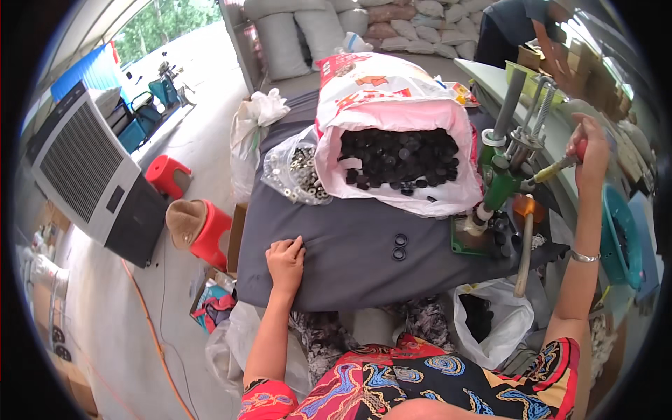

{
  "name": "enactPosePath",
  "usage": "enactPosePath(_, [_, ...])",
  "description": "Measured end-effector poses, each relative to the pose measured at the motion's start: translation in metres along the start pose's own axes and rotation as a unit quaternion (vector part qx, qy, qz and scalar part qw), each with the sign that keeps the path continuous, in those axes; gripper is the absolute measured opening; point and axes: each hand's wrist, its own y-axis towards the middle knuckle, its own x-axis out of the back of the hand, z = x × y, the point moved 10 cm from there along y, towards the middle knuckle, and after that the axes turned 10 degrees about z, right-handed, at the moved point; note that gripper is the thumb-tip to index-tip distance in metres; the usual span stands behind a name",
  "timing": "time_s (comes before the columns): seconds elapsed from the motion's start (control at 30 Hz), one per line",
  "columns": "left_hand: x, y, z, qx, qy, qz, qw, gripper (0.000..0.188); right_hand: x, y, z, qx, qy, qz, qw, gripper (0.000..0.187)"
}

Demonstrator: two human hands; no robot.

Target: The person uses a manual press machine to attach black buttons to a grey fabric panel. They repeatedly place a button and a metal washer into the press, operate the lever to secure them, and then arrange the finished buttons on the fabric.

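Note:
My right hand [593, 143] is raised at the right, its fingers wrapped round the red knob of the lever [555, 170] on a green hand press [497, 185]. On the dark cloth-covered table [329, 262], my left hand [285, 257] rests with curled fingers; anything inside them is hidden. Two black rings [400, 247] lie one behind the other between my hands. Beyond them a large white sack [385, 84] lies with its mouth toward me, full of small black round parts [402, 159]. Left of it, a clear plastic bag [278, 168] holds small metal rings [306, 170].
A hammer [523, 259] with an orange head leans beside the press. Below the table's right edge hangs a white bag [516, 318] with black parts. A teal basin [633, 262] stands at far right. Red stools [213, 234] and an air cooler [91, 168] are left. Another person [518, 28] works at back right.

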Motion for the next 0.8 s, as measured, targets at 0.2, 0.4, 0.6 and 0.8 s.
enactPosePath(0.2, [-0.007, 0.003, -0.011, -0.012, 0.015, 0.005, 1.0, 0.028, 0.006, -0.006, 0.007, 0.012, -0.004, -0.004, 1.0, 0.026])
enactPosePath(0.4, [-0.004, 0.003, -0.015, -0.035, 0.025, 0.034, 0.999, 0.027, -0.008, -0.009, 0.012, 0.02, -0.076, -0.047, 0.996, 0.025])
enactPosePath(0.6, [-0.013, 0.003, -0.002, -0.025, -0.032, 0.035, 0.999, 0.029, -0.008, -0.006, 0.01, 0.007, 0.035, -0.045, 0.998, 0.024])
enactPosePath(0.8, [-0.014, 0.003, -0.005, -0.033, -0.027, 0.039, 0.998, 0.029, -0.005, -0.007, 0.009, 0.022, 0.035, -0.046, 0.998, 0.023])
